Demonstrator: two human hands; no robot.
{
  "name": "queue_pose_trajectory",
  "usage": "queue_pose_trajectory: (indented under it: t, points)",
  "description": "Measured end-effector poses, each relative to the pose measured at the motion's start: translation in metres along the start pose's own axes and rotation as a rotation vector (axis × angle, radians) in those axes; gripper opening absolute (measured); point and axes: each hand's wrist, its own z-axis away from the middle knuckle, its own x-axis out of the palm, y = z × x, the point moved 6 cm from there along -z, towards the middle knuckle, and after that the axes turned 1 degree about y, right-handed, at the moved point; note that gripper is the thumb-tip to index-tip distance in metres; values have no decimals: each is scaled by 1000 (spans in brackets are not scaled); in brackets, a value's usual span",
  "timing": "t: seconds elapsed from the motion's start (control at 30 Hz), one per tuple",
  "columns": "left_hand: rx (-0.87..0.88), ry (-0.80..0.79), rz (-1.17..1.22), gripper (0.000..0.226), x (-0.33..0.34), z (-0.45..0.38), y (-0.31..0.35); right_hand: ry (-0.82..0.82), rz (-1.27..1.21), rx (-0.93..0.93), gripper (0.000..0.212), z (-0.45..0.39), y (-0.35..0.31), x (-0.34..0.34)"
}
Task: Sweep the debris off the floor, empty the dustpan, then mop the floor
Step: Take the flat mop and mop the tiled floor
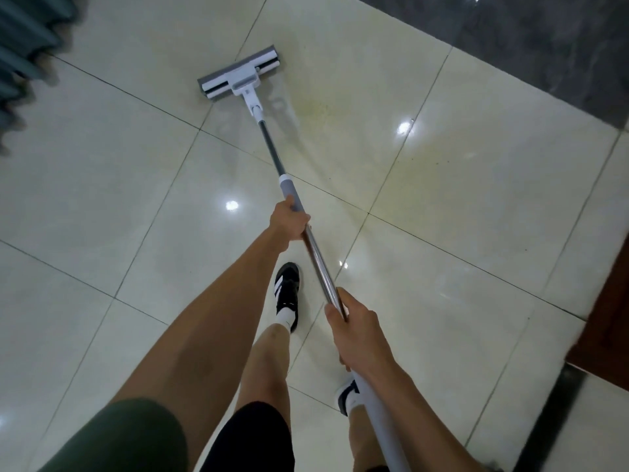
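While my left hand wraps the grey grip low on the mop handle, my right hand closes round the steel tube further up, near my hip, so both sets of fingers are curled fully about the pole with nothing else in them. I hold it this way for leverage: the forward hand steers and presses, the rear one drives the stroke. The handle runs out ahead of me at a slant, and the flat sponge mop head lies flat on the pale glossy floor tiles, well in front of my feet, turned a little askew to the grout lines. Just to the right of the head is a yellowish stain with small dark specks, and I judge that is the patch I am working toward, since the head sits right beside it. A faint damp streak shows on the tile between the head and me. My black trainer is planted forward between my arms for balance. A grey-green pleated curtain hangs at the far left, a dark stone strip borders the tiles at upper right, and a brown wooden edge stands at the right. No dustpan or broom is in sight, so I take it the mopping stage is underway.
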Motion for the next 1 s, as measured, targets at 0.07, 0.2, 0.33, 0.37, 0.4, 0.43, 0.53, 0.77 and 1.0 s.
queue_pose_trajectory:
  t: [0.07, 0.2, 0.33, 0.37, 0.4, 0.43, 0.53, 0.77, 1.0]
  points:
    - [-37, -23, 33, 63, 25, 21, -20, 0, 36, 13, 24, 18, 30, -13]
    - [-28, -46, -1, 66, 78, 64, -56, -7, 129, 40, 49, 54, 93, -42]
    - [-21, -46, -26, 61, 121, 100, -87, -19, 150, 47, 46, 83, 141, -68]
    - [-13, -48, -31, 59, 130, 107, -93, -21, 150, 44, 43, 90, 150, -74]
    - [-11, -52, -33, 56, 138, 114, -100, -24, 151, 43, 41, 97, 158, -79]
    - [-19, -55, -26, 55, 145, 120, -106, -25, 152, 40, 39, 103, 166, -84]
    - [-52, -48, 2, 56, 164, 134, -122, -32, 171, 37, 41, 120, 183, -94]
    - [-64, 28, 117, 72, 167, 131, -127, -30, 124, 7, 51, 118, 190, -96]
    - [-56, 12, 155, 80, 154, 108, -115, -46, 155, 59, 64, 94, 181, -91]
